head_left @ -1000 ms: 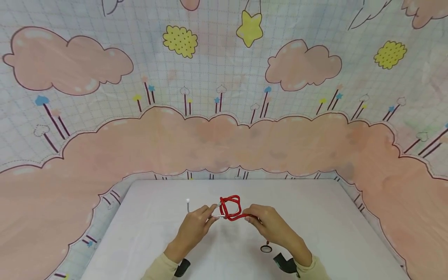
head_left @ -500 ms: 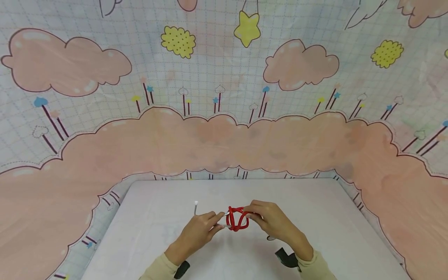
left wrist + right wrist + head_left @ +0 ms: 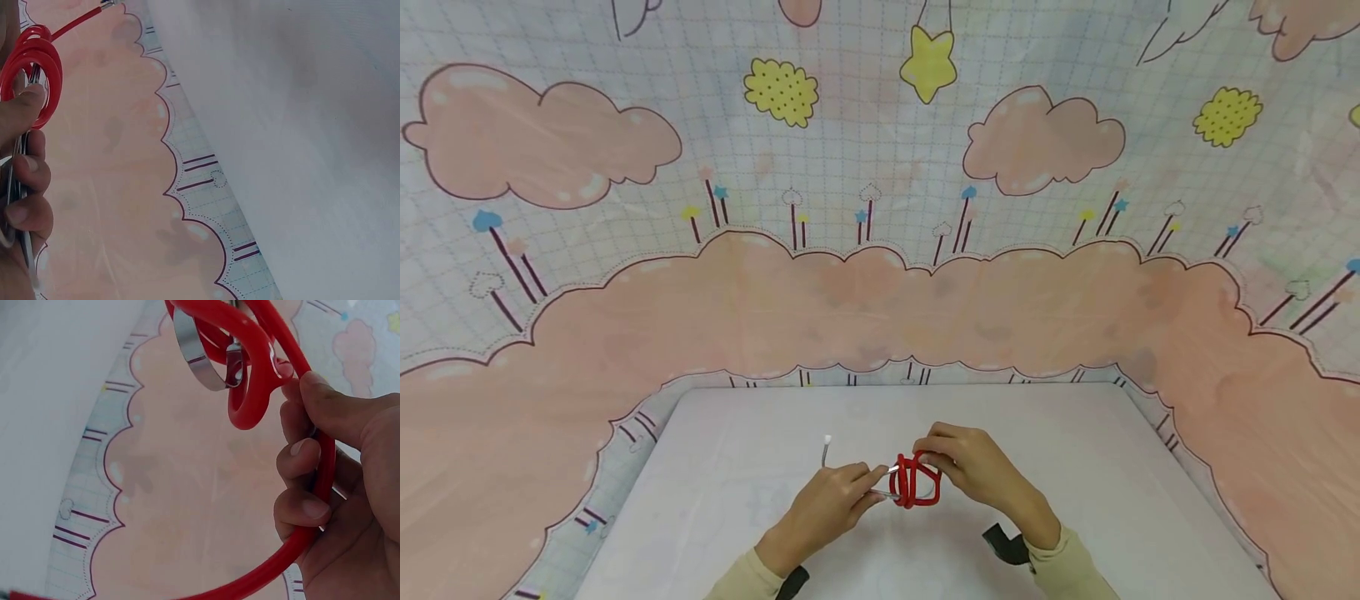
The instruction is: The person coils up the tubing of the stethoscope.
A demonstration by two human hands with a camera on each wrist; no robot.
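Observation:
A stethoscope is held up between both hands over the table. Its red tubing point(image 3: 913, 483) is wound in several loops about its metal ear tubes point(image 3: 24, 244). My left hand point(image 3: 829, 504) grips these metal tubes just left of the loops; one white eartip point(image 3: 827, 438) sticks up behind that hand. At the right side of the loops, my right hand point(image 3: 976, 468) pinches a free run of the tubing. This run point(image 3: 324, 465) passes between thumb and curled fingers in the right wrist view and hangs on below. A curved metal spring band point(image 3: 195, 355) shows inside the loops.
Under the hands is a white table point(image 3: 760, 425). Behind it hangs a cloth point(image 3: 880, 308) printed with clouds and stars, which also drops past the table's sides. Dark straps point(image 3: 1006, 546) sit at the wrists.
My right hand has brought the tubing up and round onto the loops. My left hand has shifted slightly right and nearer. The round chestpiece seen dangling below the right hand has gone from the head view.

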